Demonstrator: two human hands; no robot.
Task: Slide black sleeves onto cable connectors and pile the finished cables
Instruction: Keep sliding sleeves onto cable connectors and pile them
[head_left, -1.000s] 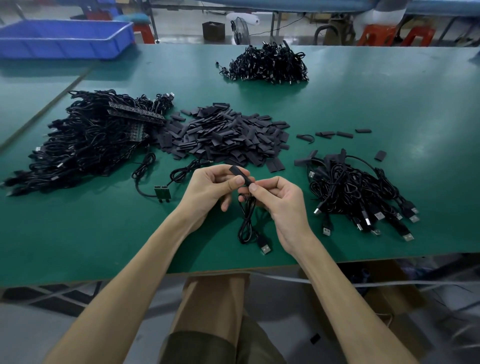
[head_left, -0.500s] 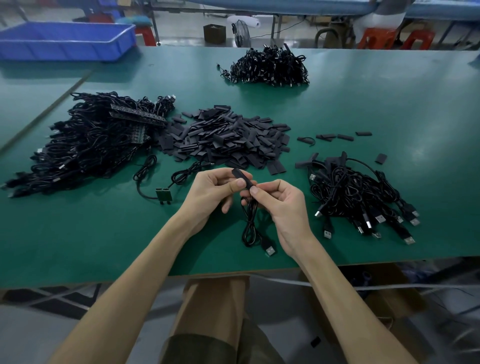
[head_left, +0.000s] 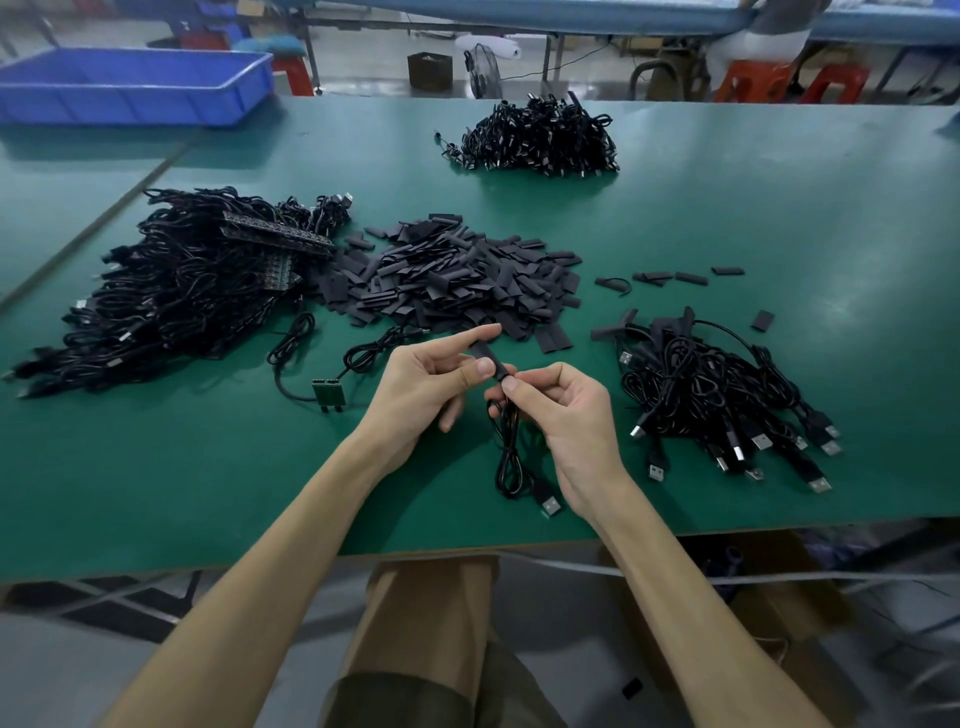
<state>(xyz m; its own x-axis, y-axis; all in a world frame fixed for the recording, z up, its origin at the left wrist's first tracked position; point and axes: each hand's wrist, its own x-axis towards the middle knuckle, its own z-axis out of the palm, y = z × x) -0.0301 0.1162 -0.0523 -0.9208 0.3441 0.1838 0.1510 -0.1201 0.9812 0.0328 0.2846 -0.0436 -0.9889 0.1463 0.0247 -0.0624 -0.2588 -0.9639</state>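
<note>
At the near edge of the green table (head_left: 208, 493), above a lap in brown trousers (head_left: 426, 623), two bare hands meet just over the tabletop. The left hand (head_left: 421, 389) pinches a black sleeve (head_left: 492, 359). Its thumb lies on the sleeve's side, its forefinger stretches straight past the sleeve's far end, and its other fingers curl under. The right hand (head_left: 569, 415) has all fingers curled, with thumb and forefinger clamped on a cable (head_left: 508, 457) right where it enters the sleeve's near end. Whether the connector is fully inside cannot be told. The cable hangs from that grip in a bundled loop, and its silver USB plug (head_left: 550, 504) rests on the table just beside the right wrist.

To the right, near the hands, lies a pile of cables (head_left: 727, 400) with USB plugs fanned toward the table edge. To the left, a small green board (head_left: 328, 392) sits on the table with two coiled cables running from it. Beyond the hands spreads a heap of loose sleeves (head_left: 457, 280), with a few strays (head_left: 675, 278) to its right. A large tangle of cables (head_left: 182, 296) touches the heap's left side. Farther back sits another cable mound (head_left: 540, 137), and at the far left a blue tray (head_left: 130, 88).
</note>
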